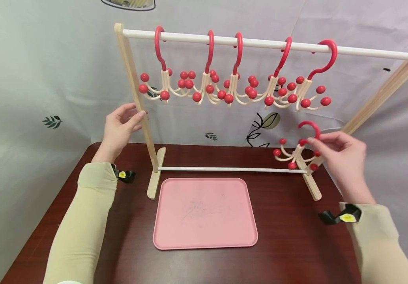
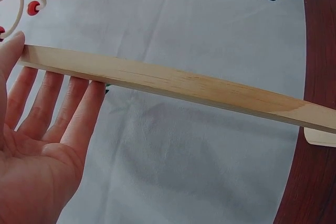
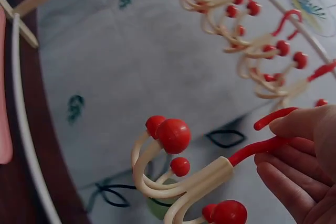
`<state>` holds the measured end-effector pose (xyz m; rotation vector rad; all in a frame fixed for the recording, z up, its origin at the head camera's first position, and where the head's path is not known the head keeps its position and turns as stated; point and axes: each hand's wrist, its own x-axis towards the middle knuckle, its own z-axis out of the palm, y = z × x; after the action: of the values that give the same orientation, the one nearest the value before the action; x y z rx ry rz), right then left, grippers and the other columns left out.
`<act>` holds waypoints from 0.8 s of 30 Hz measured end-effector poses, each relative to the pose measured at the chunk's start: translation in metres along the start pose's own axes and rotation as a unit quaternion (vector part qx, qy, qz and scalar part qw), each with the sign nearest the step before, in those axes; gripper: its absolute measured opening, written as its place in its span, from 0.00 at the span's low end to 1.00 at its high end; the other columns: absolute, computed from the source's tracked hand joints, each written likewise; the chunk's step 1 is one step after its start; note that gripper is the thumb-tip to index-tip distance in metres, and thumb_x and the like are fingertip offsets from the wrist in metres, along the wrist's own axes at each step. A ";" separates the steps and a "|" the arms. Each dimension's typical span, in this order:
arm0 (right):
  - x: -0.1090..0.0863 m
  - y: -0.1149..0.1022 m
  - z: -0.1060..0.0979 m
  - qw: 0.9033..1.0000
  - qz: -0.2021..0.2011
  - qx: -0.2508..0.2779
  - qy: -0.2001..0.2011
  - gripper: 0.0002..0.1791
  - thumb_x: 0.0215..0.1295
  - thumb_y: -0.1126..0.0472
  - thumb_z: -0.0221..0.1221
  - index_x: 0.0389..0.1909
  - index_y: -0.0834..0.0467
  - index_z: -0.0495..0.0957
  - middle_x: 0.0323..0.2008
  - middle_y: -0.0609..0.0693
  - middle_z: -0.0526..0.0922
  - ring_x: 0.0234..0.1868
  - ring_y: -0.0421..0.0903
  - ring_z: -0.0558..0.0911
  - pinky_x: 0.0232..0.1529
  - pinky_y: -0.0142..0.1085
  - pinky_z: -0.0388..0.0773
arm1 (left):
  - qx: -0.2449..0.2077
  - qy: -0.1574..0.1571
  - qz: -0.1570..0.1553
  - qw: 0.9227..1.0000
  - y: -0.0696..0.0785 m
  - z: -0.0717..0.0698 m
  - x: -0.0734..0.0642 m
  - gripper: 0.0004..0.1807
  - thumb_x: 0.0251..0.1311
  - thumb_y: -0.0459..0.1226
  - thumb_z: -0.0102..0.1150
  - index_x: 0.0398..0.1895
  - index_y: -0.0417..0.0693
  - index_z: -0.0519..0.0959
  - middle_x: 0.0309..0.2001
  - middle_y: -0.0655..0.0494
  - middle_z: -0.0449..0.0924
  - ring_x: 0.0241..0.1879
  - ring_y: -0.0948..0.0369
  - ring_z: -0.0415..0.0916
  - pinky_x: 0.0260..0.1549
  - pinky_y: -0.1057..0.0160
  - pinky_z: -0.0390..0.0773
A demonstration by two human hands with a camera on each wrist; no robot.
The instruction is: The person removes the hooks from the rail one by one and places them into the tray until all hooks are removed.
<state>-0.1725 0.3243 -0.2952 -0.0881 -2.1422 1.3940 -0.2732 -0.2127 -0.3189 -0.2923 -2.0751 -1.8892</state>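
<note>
My left hand [image 1: 116,128] grips the left wooden post [image 1: 130,69] of a hanging rack at mid-height, thumb in front and fingers behind; the left wrist view shows this post [image 2: 173,80] across the thumb and fingertips. Low by the right post [image 1: 386,92], my right hand [image 1: 346,157] pinches the red hook of a cream multi-arm hanger [image 3: 210,179] with red ball tips. This hanger hangs below the rail, apart from it, its arms pointing down. Several matching hangers [image 1: 234,85] hang by red hooks from the white top rail [image 1: 189,38].
A pink tray [image 1: 204,213] lies on the dark red-brown table [image 1: 285,244] in front of the rack. The lower white bar [image 1: 225,169] joins the rack's wooden feet [image 1: 153,185]. Behind it hangs a pale cloth [image 1: 197,130] with leaf prints.
</note>
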 end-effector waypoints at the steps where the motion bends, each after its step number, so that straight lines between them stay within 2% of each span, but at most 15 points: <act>1: -0.005 0.005 0.007 1.000 -0.006 -0.006 -0.011 0.14 0.56 0.65 0.76 0.41 0.65 0.87 0.27 0.40 0.88 0.27 0.35 0.86 0.27 0.22 0.78 | 0.002 0.000 0.000 1.000 0.000 0.000 0.000 0.22 0.64 0.42 0.70 0.60 0.48 0.80 0.51 0.54 0.85 0.49 0.61 0.83 0.45 0.67 0.83; 9: -0.038 0.032 0.052 0.993 -0.012 0.022 -0.116 0.12 0.59 0.67 0.74 0.40 0.68 0.84 0.32 0.43 0.89 0.34 0.33 0.87 0.35 0.23 0.81 | 0.012 -0.002 0.000 1.000 0.001 0.000 0.000 0.22 0.65 0.42 0.69 0.61 0.48 0.80 0.51 0.54 0.85 0.49 0.61 0.83 0.45 0.67 0.83; 13: -0.051 0.045 0.069 0.986 -0.012 0.050 -0.156 0.12 0.61 0.69 0.71 0.40 0.72 0.82 0.35 0.50 0.89 0.35 0.35 0.88 0.34 0.25 0.82 | 0.016 -0.002 -0.001 1.000 0.001 0.000 -0.001 0.22 0.66 0.42 0.69 0.61 0.49 0.80 0.51 0.54 0.85 0.50 0.61 0.83 0.45 0.67 0.83; 16: -0.059 0.052 0.080 0.982 -0.002 0.076 -0.175 0.11 0.62 0.71 0.70 0.40 0.73 0.81 0.35 0.55 0.89 0.35 0.36 0.88 0.34 0.26 0.83 | 0.010 -0.002 0.000 1.000 0.001 0.000 -0.001 0.22 0.65 0.42 0.69 0.61 0.48 0.80 0.51 0.54 0.85 0.50 0.61 0.83 0.45 0.67 0.83; 24: -0.076 0.056 0.107 0.975 0.027 0.101 -0.197 0.11 0.60 0.68 0.73 0.39 0.69 0.81 0.35 0.58 0.89 0.35 0.41 0.89 0.35 0.29 0.84 | 0.005 -0.002 0.002 1.000 0.001 0.000 -0.001 0.22 0.65 0.42 0.69 0.60 0.48 0.80 0.51 0.53 0.85 0.49 0.61 0.83 0.44 0.67 0.83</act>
<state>-0.1763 0.2351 -0.4071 0.2296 -2.3041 1.7737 -0.2718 -0.2125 -0.3181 -0.2973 -2.0848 -1.8771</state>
